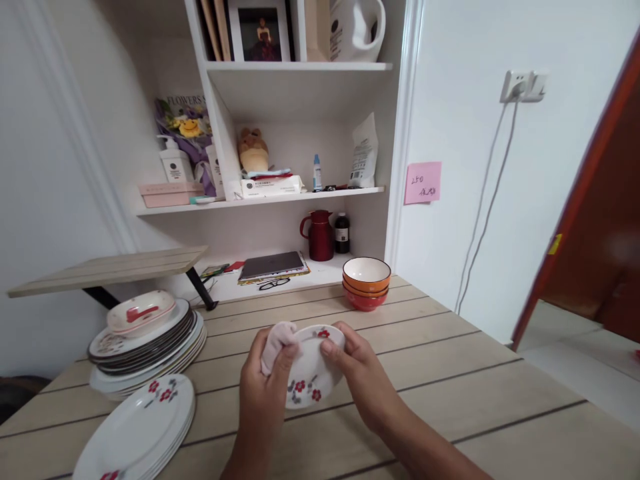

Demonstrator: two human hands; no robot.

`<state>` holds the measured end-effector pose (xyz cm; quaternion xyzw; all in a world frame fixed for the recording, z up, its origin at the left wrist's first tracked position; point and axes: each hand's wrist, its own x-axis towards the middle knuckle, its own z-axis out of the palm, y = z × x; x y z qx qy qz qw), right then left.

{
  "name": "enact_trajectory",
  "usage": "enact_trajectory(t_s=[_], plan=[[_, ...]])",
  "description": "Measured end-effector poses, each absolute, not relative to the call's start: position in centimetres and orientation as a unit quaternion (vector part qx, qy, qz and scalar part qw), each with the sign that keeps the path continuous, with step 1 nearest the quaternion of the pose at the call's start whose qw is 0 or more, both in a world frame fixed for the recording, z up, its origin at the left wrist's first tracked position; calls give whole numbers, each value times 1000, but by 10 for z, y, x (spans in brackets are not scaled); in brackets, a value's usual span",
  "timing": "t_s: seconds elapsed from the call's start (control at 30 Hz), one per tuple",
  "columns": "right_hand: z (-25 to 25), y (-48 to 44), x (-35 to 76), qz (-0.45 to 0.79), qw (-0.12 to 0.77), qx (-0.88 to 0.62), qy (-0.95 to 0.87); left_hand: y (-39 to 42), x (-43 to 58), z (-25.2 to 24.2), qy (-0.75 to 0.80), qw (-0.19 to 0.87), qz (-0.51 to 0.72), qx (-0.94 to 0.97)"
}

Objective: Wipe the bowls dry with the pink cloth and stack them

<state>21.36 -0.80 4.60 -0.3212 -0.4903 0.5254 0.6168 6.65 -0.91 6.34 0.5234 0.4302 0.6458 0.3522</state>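
Between my hands, a small white plate [314, 367] with red flowers is held tilted above the wooden table. My left hand [267, 370] grips its left edge with a pale pink cloth [278, 341] bunched between fingers and plate. On the right edge, my right hand [356, 367] is closed, its thumb on the plate's face and the fingers behind it. Left of my left hand lies a stack of white flowered plates [140, 427]. Behind that stands a taller pile of plates [145, 343], topped by a white and red oval bowl [141, 312].
Stacked orange and red bowls [367, 283] stand at the table's far right edge. A small wooden riser [110, 270] overhangs the back left. Behind the table, a shelf holds a closed laptop [273, 265], eyeglasses [274, 284], a dark red jug [320, 237] and a dark bottle [342, 233].
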Motion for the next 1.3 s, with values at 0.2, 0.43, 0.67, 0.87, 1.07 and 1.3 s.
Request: enact_trajectory(t_s=[0.2, 0.43, 0.67, 0.87, 1.07, 1.3], plan=[[46, -8, 206, 585, 676, -270, -357, -11, 78, 60, 408, 411, 668, 468], [41, -5, 202, 599, 698, -253, -300, -12, 90, 50, 376, 470, 676, 425], [42, -6, 213, 537, 631, -347, -440, -2, 71, 46, 430, 397, 636, 503], [45, -1, 233, 227, 561, -474, -639, 2, 57, 49, 377, 165, 575, 707], [47, -1, 236, 150, 480, -452, -736, 10, 42, 47, 333, 54, 484, 808], [39, -2, 230, 332, 517, -400, -680, 8, 45, 51, 362, 181, 563, 720]])
